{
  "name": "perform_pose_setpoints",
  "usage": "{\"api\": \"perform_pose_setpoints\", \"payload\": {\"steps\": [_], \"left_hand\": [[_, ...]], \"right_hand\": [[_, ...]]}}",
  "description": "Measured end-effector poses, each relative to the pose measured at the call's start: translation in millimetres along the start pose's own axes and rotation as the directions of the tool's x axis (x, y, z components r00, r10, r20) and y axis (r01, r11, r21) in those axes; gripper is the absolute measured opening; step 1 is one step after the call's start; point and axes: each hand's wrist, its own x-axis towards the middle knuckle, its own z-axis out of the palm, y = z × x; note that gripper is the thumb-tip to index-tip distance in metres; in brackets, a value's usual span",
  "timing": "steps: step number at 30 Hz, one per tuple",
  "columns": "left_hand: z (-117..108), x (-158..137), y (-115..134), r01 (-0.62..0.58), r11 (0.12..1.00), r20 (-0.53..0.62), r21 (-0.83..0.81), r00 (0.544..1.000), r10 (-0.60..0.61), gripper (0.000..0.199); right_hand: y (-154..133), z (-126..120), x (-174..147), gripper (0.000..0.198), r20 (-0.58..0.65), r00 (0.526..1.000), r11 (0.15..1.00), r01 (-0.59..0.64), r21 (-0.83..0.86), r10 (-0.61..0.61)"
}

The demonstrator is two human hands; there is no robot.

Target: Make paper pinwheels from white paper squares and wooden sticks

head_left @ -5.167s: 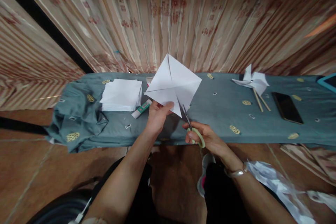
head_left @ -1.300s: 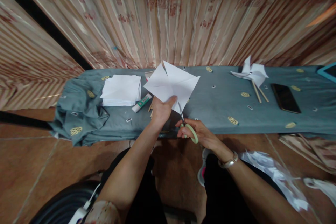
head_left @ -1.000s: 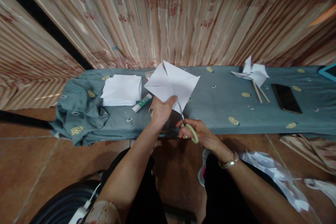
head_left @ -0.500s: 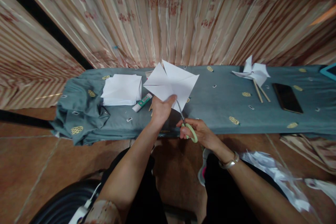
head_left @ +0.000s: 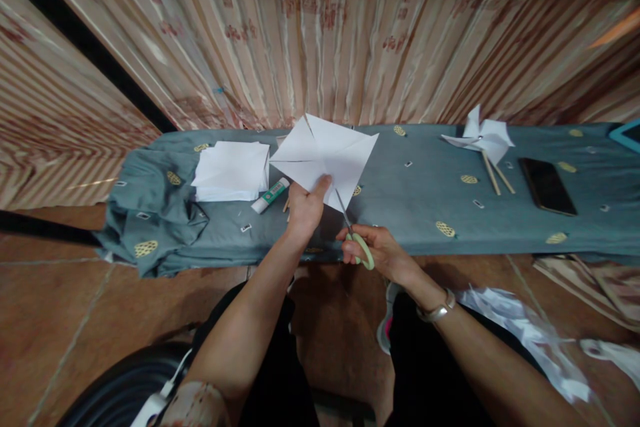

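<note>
Paper square (head_left: 327, 157): white, creased along its diagonals, with cuts running in from the corners; held tilted in the air above the near edge of the desk (head_left: 415, 213), between the two hands.

Left hand (head_left: 304, 208): fingers closed on the lower edge of the paper square, thumb laid up over the front face.

Right hand (head_left: 376, 252): fingers closed through the pale green loops of the scissors (head_left: 354, 235). The blades are pointed up and away, with the tips entered at the lower corner of the paper square; how far apart the blades stand cannot be told. A metal bracelet (head_left: 436, 311) is worn at the wrist.

Desk: long and low, draped with a grey-blue cloth printed with yellow ovals, bunched at its left end.

Stack of white paper (head_left: 231, 171): laid flat on the desk, left of the held square.

Glue stick (head_left: 270, 195): white with green lettering, laid on its side just beside the stack, near the left hand.

Finished pinwheel (head_left: 481, 140): white paper on wooden sticks, laid on the desk well to the right.

Phone (head_left: 546, 186): dark, face up, just right of the pinwheel.

Paper scraps (head_left: 520, 330): white offcuts, gathered on the floor beside the right forearm.

Curtain (head_left: 320, 33): pleated, beige with red pattern, hung behind the desk.
</note>
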Motion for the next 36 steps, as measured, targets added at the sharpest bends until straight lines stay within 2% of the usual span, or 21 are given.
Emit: {"api": "perform_pose_setpoints", "payload": {"steps": [7,17,24,31,36], "left_hand": [[-0.6,1.7,-6.3,-0.004,1.000,-0.005,-0.013,1.000,0.004,0.022],[-0.2,-0.5,0.4,-0.039,0.999,0.016,0.006,0.999,0.039,0.025],[0.2,-1.3,2.1,-0.002,1.000,0.009,-0.025,1.000,0.003,0.023],[-0.4,-0.6,0.3,0.000,0.999,-0.002,-0.038,1.000,0.000,0.021],[-0.8,-0.7,2.5,-0.011,1.000,0.013,-0.016,1.000,0.012,0.017]], "right_hand": [[1.1,0.1,-0.2,0.046,-0.010,1.000,1.000,0.003,0.006,-0.003],[2.0,1.3,-0.4,0.047,-0.024,1.000,1.000,0.004,0.028,-0.003],[2.1,1.4,0.5,0.046,-0.033,0.999,1.000,0.013,0.027,-0.012],[2.6,1.9,1.2,0.051,-0.051,0.998,0.998,-0.033,0.048,0.035],[5.1,2.0,1.5,0.048,-0.056,0.998,0.999,-0.016,0.044,0.018]]}}
